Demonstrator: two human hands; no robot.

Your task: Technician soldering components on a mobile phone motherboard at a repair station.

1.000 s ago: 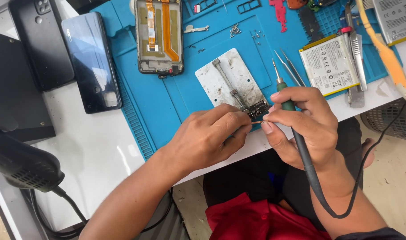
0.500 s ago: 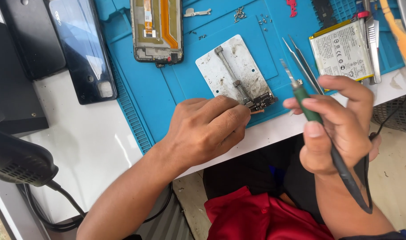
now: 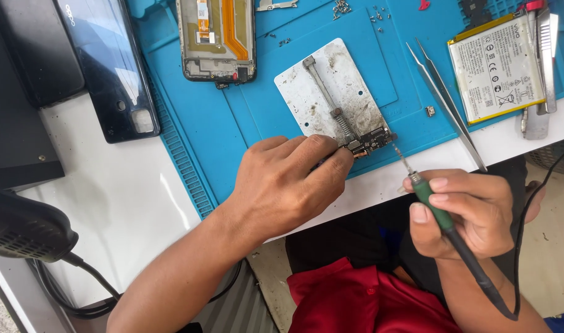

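White surface (image 3: 127, 203), blue work mat (image 3: 245, 123) over its far part. On the mat, largest first: an opened phone frame (image 3: 217, 38) with an orange ribbon inside, a flat battery (image 3: 495, 68), a worn metal holding plate (image 3: 332, 92), a pair of tweezers (image 3: 445, 98). A dark phone back cover (image 3: 106, 65) lies half off the mat's left edge.

Small circuit board (image 3: 373, 140) sits at the plate's near corner, by the spring clamp. Left hand (image 3: 288, 185) lies on the mat, fingers curled, fingertips pressing down at the board's left end. Right hand (image 3: 464, 213) is closed around a green-gripped soldering iron (image 3: 445, 225), cable trailing below; its tip hangs just off the board's right end, not touching.

Judgement: the board wants firm, steady pinning, with fingertips kept well away from the hot tip. The iron's point should meet only the intended pad, briefly.

Containers: none proper. Loose screws (image 3: 343, 7) lie scattered on the mat's far part, whether in a recess cannot be told.
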